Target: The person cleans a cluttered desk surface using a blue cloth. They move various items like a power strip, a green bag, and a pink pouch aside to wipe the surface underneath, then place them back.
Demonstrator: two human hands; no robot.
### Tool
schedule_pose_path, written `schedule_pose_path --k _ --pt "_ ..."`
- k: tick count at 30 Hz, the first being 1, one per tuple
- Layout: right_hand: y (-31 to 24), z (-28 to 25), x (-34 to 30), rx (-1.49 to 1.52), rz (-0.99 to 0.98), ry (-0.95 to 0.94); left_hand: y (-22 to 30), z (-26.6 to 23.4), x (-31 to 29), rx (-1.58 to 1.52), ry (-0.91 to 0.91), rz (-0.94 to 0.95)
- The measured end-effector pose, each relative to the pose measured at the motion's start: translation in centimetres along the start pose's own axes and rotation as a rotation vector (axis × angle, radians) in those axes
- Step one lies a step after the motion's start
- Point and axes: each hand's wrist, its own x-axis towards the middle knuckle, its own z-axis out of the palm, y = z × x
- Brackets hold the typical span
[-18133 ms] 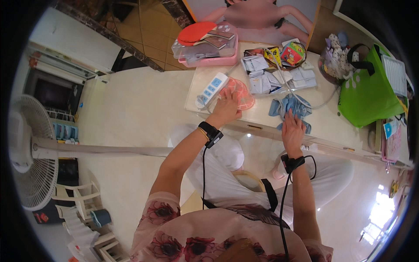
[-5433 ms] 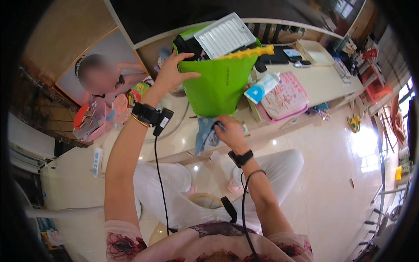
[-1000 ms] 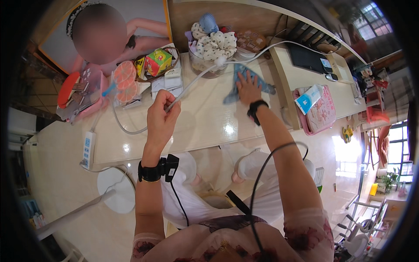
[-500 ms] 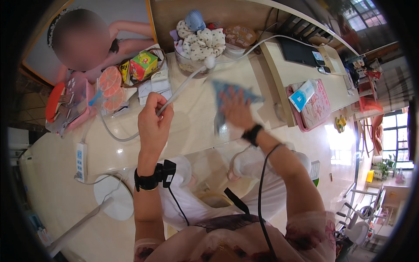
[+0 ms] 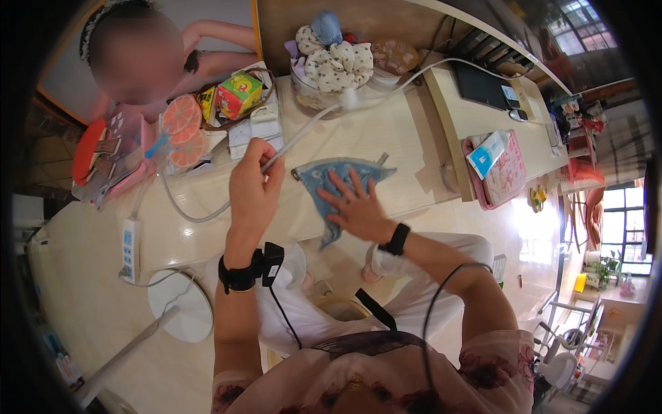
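My left hand (image 5: 254, 190) is closed around a pale grey cable (image 5: 303, 131), which it holds up over the cream tabletop (image 5: 400, 141). The cable loops down beside the hand and runs on toward the back right. Under my right hand (image 5: 357, 210) lies a light blue patterned cloth (image 5: 318, 178), spread in a rough triangle at the table's near edge. That hand rests flat with its fingers spread, pressing on the cloth. One corner of the cloth hangs toward my lap.
Behind stands a clear bowl (image 5: 310, 100) of scrunchies. At the left are a small colourful box (image 5: 240, 93), orange-slice shapes (image 5: 183, 121), a pink clear case (image 5: 127, 169) and a white power strip (image 5: 130, 248). A pink pouch (image 5: 507, 176) lies at the right.
My right hand and the cloth have come nearer to me across the tabletop, and the cloth is spread wider. My left hand keeps its hold on the cable. The view has shifted slightly.
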Motion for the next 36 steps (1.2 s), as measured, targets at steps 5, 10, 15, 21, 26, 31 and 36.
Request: schedule_pose_path --k 5,10,15,21,26,31,36 --pt "12.3 -2.3 5.7 -0.009 0.634 -0.057 0.6 0.1 -0.3 -0.051 0.046 0.012" --pt "9.3 0.0 5.5 0.008 0.663 -0.001 0.2 1.1 0.3 -0.030 -0.034 -0.008" --pt "-0.6 -0.3 -0.2 -0.044 0.044 -0.020 0.2 -1.1 0.4 0.066 0.025 0.045" --pt "16.3 4.6 -0.5 -0.143 0.543 -0.032 -0.1 -1.9 -0.6 0.194 0.133 0.154" --pt "-1.0 -0.6 5.9 0.014 0.376 -0.120 -1.2 -2.8 0.0 0.283 0.235 0.313" --pt "-2.7 0.2 2.7 -0.081 0.114 0.056 -1.2 -1.1 0.7 0.360 0.164 0.249" --pt "2.6 -0.7 -8.1 -0.019 0.218 0.001 -2.0 -1.6 0.3 0.306 0.169 0.242"
